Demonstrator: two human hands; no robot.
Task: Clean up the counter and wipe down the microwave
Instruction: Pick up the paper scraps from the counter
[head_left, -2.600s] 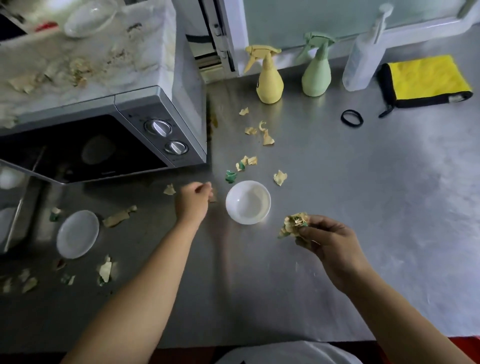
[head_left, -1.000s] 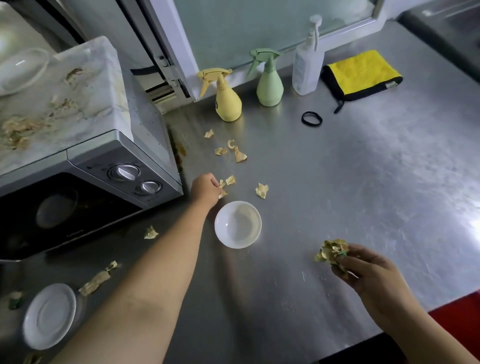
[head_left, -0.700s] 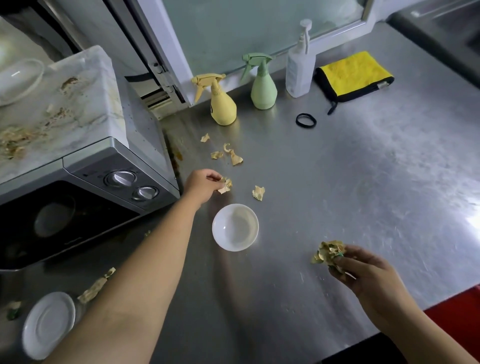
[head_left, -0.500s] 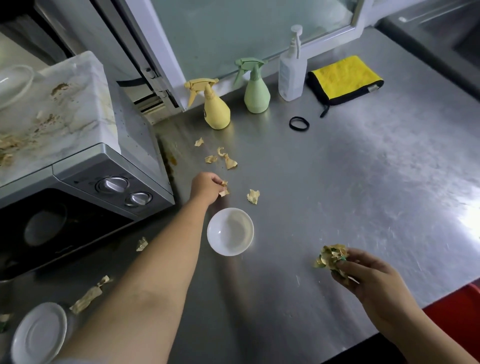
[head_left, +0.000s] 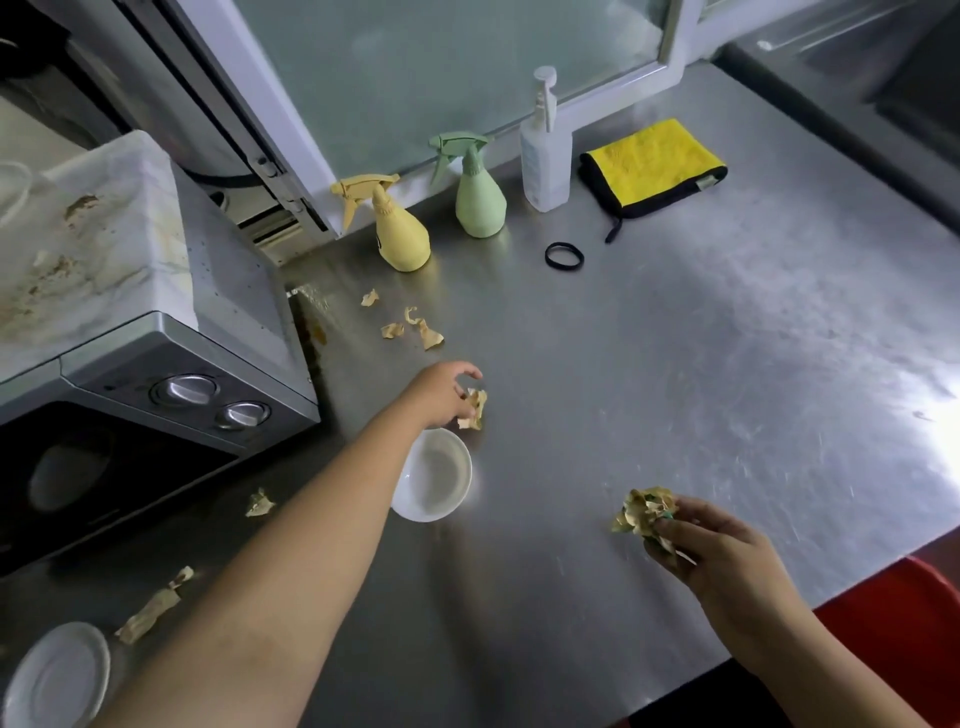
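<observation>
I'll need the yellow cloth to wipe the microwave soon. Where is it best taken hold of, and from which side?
Judging by its pose, take the yellow cloth at its near black-edged corner, by the dangling loop, coming from the front with the right hand once it lets go of its scraps. It lies flat and folded, so pinching that folded edge should lift all layers together.

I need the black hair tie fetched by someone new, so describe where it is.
Find the window at the back of the steel counter. In front of the green spray bottle and clear pump bottle lies the hair tie, the only thin black ring there.
</observation>
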